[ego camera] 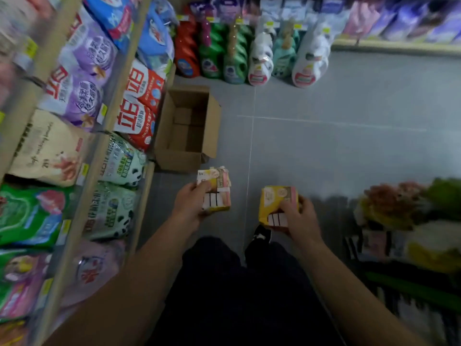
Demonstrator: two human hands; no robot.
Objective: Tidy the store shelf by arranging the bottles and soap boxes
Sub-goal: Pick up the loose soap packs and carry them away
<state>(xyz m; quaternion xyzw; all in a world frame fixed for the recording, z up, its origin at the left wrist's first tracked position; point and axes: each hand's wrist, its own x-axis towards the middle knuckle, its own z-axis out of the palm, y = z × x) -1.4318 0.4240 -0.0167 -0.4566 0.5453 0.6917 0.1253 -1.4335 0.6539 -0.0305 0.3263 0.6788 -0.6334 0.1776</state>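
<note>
Evidently we carry one yellow soap-box pack [215, 189] gripped in our left hand [190, 203] and another [277, 204] in our right hand [300, 216], fingers curled round each, ready for shelving.

soap boxes: printed card, faintly glossy; one in the left hand [189, 203] at [217, 189], one in the right hand [299, 216] at [277, 203]
cardboard box [185, 128]: plain brown corrugated card, matt
detergent bags [84, 71]: shiny plastic film, crinkled
bottles [234, 56]: glossy smooth plastic
floor [349, 116]: grey tile, smooth, dull sheen
shelf edge [109, 113]: pale wood look, matt
</note>
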